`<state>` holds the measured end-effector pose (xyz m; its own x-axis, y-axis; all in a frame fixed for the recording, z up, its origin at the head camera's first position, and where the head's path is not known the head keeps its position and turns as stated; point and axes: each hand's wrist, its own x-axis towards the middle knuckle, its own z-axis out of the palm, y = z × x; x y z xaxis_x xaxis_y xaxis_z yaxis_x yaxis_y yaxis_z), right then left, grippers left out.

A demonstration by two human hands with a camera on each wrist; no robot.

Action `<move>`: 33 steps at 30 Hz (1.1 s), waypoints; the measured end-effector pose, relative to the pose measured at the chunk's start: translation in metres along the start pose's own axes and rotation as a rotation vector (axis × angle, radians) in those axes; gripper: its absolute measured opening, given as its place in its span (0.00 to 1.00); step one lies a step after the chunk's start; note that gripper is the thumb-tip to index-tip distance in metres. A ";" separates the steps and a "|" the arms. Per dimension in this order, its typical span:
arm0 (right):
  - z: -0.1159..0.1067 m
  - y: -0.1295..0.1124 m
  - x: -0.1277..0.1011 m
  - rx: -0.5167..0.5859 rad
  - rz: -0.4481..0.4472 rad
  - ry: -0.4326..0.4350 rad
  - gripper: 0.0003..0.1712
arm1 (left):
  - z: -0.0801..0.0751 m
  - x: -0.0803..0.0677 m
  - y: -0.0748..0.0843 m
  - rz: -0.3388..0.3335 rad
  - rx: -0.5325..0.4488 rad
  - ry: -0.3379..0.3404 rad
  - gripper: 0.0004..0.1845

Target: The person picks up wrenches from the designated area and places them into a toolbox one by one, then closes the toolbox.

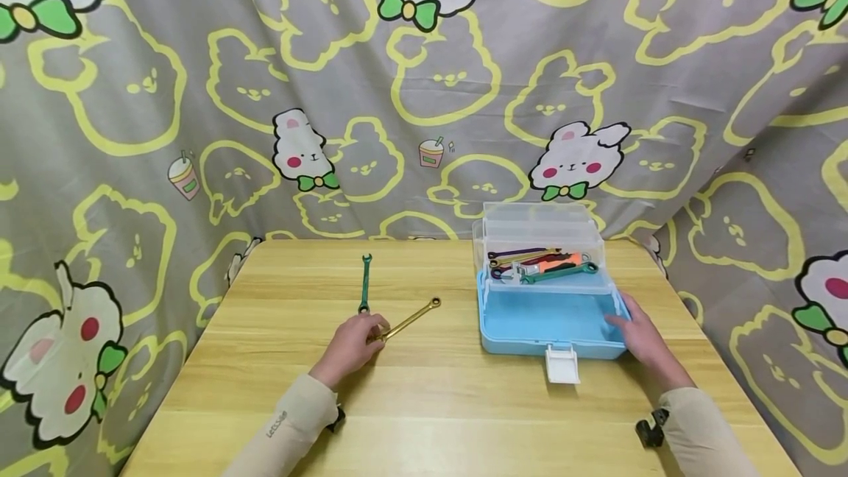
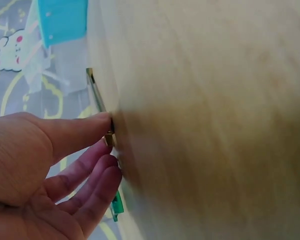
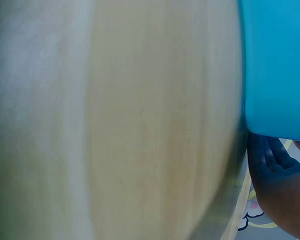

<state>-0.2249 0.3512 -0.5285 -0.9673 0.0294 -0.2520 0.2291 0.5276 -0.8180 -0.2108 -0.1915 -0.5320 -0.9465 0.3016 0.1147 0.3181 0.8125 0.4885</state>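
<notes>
My left hand [image 1: 352, 344] pinches the near end of a gold ratcheting combination wrench [image 1: 411, 319] between thumb and fingers, low at the tabletop. The wrench's ring end points away to the right. Just beyond the fingers lies a green wrench [image 1: 366, 282], its open end facing the back. In the left wrist view, thumb and fingertips meet at the gold wrench [image 2: 96, 92]. My right hand [image 1: 644, 333] grips the right wall of a blue toolbox [image 1: 523, 346], thumb over the rim inside and fingers outside. In the right wrist view, those fingers lie against the box's outer side [image 3: 280, 70].
The toolbox stands open, its clear lid [image 1: 539, 212] raised at the back. Its raised tray holds several wrenches, a green one [image 1: 559, 274] in front, and an orange-handled tool [image 1: 559, 262]. A white latch [image 1: 563, 366] hangs at the front. Patterned curtain [image 1: 397, 94] surrounds the wooden table [image 1: 437, 418].
</notes>
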 end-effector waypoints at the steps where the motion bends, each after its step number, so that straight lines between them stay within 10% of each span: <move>1: 0.000 0.000 0.000 -0.002 -0.001 0.000 0.42 | 0.001 0.000 0.000 -0.001 -0.002 0.004 0.12; 13: 0.001 0.000 0.001 -0.003 -0.020 0.005 0.42 | -0.001 0.000 0.001 -0.018 -0.082 -0.023 0.12; 33: 0.000 0.001 0.002 -0.002 -0.005 -0.004 0.42 | -0.013 0.002 -0.008 -0.161 -0.675 -0.202 0.16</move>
<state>-0.2265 0.3516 -0.5293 -0.9679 0.0231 -0.2503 0.2242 0.5296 -0.8181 -0.2163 -0.2035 -0.5241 -0.9295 0.3435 -0.1340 0.0110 0.3891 0.9211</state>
